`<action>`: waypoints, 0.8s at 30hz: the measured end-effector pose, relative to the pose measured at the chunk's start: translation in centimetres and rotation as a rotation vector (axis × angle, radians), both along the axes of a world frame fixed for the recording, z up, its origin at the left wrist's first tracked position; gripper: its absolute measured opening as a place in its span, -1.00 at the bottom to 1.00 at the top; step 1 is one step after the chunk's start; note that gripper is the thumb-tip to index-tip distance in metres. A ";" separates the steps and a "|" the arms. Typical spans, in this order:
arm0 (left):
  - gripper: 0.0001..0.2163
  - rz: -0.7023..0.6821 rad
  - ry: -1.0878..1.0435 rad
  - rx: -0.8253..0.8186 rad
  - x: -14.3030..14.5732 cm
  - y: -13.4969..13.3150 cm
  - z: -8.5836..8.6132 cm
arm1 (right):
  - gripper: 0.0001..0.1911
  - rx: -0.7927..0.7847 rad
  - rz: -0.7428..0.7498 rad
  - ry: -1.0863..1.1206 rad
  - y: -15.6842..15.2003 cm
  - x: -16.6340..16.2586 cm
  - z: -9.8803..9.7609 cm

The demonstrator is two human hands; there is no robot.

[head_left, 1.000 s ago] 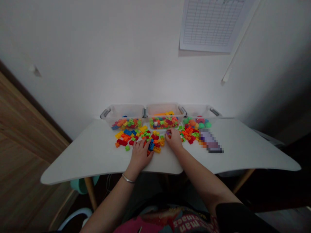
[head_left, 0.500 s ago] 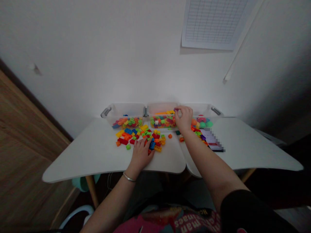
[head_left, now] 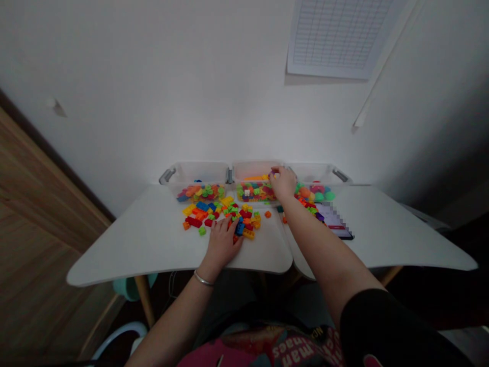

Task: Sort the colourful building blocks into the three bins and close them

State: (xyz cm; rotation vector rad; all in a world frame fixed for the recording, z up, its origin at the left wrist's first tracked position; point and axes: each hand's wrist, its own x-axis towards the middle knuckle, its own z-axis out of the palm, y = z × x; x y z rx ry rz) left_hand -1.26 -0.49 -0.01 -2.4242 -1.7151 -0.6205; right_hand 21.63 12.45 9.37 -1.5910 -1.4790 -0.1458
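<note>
My left hand (head_left: 224,239) rests on the near edge of a pile of colourful toy bricks (head_left: 198,214), its fingers apart. Beside its thumb lies a blue brick (head_left: 240,227), and an orange-yellow brick (head_left: 248,233) is just right of that. My right hand (head_left: 284,182) is over the right part of the middle clear bin (head_left: 252,173), fingers pinched on a small purple brick (head_left: 272,175), mostly covered by the fingers. Inside this bin are many mixed small bricks, with yellow-orange pieces on top.
A left bin (head_left: 200,173) holds mixed coloured pieces; a right bin (head_left: 313,173) holds round green, orange and red pieces. More bricks lie beside a tablet (head_left: 336,224) on the right white table (head_left: 397,234). A printed grid sheet (head_left: 328,43) hangs on the wall.
My right hand has moved a little left over the middle bin with the purple brick. My left hand stays on the pile.
</note>
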 end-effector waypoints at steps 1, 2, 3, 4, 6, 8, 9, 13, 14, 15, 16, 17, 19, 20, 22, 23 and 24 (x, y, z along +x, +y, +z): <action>-0.48 -0.001 -0.002 0.002 0.0 0.0 0.0 | -0.72 -0.003 0.005 0.005 0.0 0.1 0.0; -0.48 -0.001 -0.004 0.006 0.0 0.0 0.0 | -0.72 -0.005 0.010 0.011 0.1 0.2 -0.1; -0.48 -0.001 -0.007 0.010 0.0 0.0 -0.1 | -0.73 -0.008 0.015 0.016 0.1 0.3 -0.1; -0.49 -0.002 -0.008 0.014 0.0 0.0 -0.1 | -0.73 -0.012 0.020 0.020 0.2 0.3 -0.2; -0.49 -0.001 -0.007 0.022 0.0 0.0 -0.2 | -0.72 -0.022 0.029 0.028 0.3 0.5 -0.3; -0.48 0.001 -0.005 0.024 -0.1 0.0 -0.2 | -0.72 -0.024 0.053 0.044 0.3 0.7 -0.3; -0.48 0.001 -0.004 0.023 -0.1 0.0 -0.2 | -0.72 -0.013 0.073 0.053 0.2 0.9 -0.3; -0.48 0.001 -0.004 0.019 -0.1 0.1 -0.2 | -0.73 0.137 0.131 0.066 -1.1 1.7 -0.4; -0.48 -0.001 -0.005 0.019 0.0 0.1 -0.2 | -0.74 0.176 0.127 0.066 -1.7 1.8 -0.7; -0.48 -0.002 -0.005 0.020 0.0 0.1 -0.2 | -0.74 0.202 0.123 0.072 -2.3 1.8 -1.0; -0.48 -0.003 -0.005 0.022 0.0 0.1 -0.2 | -0.74 0.213 0.124 0.085 -2.9 1.8 -1.5; -0.49 -0.003 -0.004 0.025 0.0 0.1 -0.2 | -0.74 0.208 0.135 0.101 -3.5 1.6 -2.2; -0.49 -0.001 -0.003 0.031 0.0 0.1 -0.2 | -0.75 0.166 0.185 0.129 -4.6 1.1 -3.7; -0.49 -0.001 -0.004 0.032 0.0 0.1 -0.2 | -0.76 0.132 0.215 0.122 -5.1 0.8 -4.6; -0.48 -0.003 -0.005 0.030 0.0 0.1 -0.2 | -0.77 0.067 0.265 0.072 -6.0 0.2 -6.3; -0.48 -0.003 -0.004 0.029 0.0 0.1 -0.2 | -0.76 0.036 0.280 0.039 -6.4 0.0 -7.0; -0.48 -0.003 -0.002 0.027 0.0 0.1 -0.2 | -0.74 0.008 0.291 0.005 -6.8 -0.1 -7.7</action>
